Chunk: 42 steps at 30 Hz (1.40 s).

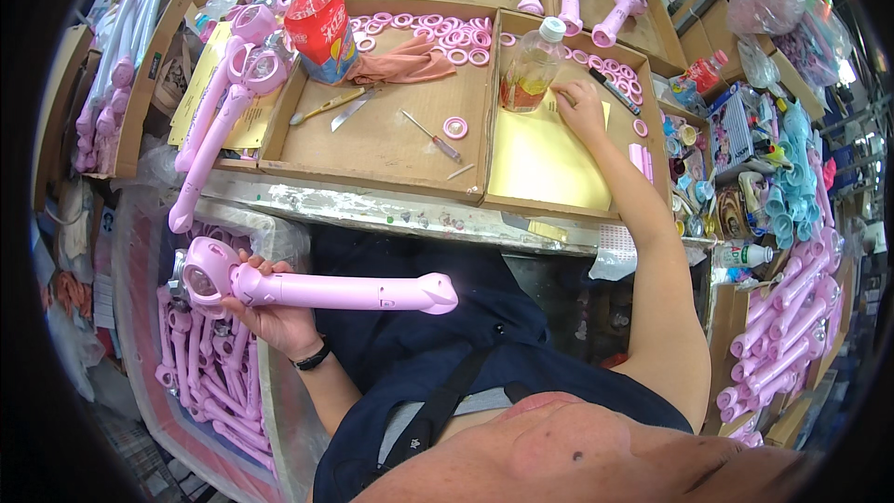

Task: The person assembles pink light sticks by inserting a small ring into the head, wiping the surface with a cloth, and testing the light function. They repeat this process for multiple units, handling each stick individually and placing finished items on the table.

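My left hand (272,312) grips a pink plastic wand (345,291) by its neck, just below the round head with a clear window. The wand lies level over my lap, its narrow end to the right. My right hand (579,104) reaches into the right cardboard tray (601,211), over the top edge of a yellow paper sheet (549,163). Its fingers are bent together, and what they hold, if anything, is hidden. Beside them stands a clear bottle of yellowish liquid (533,65). Small pink rings (610,70) and a black marker (615,91) lie past that hand.
The left tray holds a red-labelled bottle (318,28), an orange cloth (400,63), a brush (326,105), a screwdriver (435,138) and more pink rings (461,34). Two wands (214,135) overhang its left side. Wands fill a lined bin (219,373) at left and a box (782,326) at right.
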Each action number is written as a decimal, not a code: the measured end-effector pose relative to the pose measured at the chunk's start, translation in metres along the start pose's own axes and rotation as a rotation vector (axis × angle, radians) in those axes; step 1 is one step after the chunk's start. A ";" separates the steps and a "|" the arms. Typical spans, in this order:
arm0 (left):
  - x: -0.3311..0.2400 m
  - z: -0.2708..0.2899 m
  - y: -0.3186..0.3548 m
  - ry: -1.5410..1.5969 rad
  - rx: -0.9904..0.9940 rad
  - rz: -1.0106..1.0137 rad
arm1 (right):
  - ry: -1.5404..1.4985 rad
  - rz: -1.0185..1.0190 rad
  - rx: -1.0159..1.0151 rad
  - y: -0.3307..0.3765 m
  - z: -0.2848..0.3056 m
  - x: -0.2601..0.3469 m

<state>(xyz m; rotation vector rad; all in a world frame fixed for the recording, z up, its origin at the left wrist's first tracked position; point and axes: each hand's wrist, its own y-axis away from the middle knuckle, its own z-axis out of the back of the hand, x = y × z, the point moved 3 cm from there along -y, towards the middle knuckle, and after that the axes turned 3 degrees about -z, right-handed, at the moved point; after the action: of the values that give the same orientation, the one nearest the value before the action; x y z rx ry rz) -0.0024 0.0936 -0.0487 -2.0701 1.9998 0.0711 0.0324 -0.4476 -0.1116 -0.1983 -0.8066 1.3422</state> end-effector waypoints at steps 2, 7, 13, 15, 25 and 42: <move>0.000 0.001 0.000 0.002 -0.010 -0.001 | -0.004 -0.011 0.014 0.000 -0.001 -0.002; 0.001 0.005 -0.001 0.009 -0.021 0.005 | -0.022 -0.051 0.043 0.000 -0.003 -0.006; 0.002 0.007 -0.001 0.021 -0.031 0.014 | 0.031 -0.046 0.074 -0.001 -0.002 -0.004; 0.002 0.008 -0.001 0.049 -0.034 0.020 | 0.028 -0.034 0.032 -0.001 -0.001 -0.001; -0.001 0.015 0.000 0.000 -0.050 0.021 | 0.054 0.009 0.010 0.000 0.000 0.004; -0.003 0.012 0.001 0.103 -0.015 0.041 | -0.863 -0.462 -0.301 0.005 0.002 -0.055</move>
<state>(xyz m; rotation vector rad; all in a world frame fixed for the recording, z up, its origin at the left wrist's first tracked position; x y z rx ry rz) -0.0016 0.0990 -0.0603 -2.0818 2.1076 -0.0136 0.0270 -0.4975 -0.1356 0.3502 -1.6652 0.8279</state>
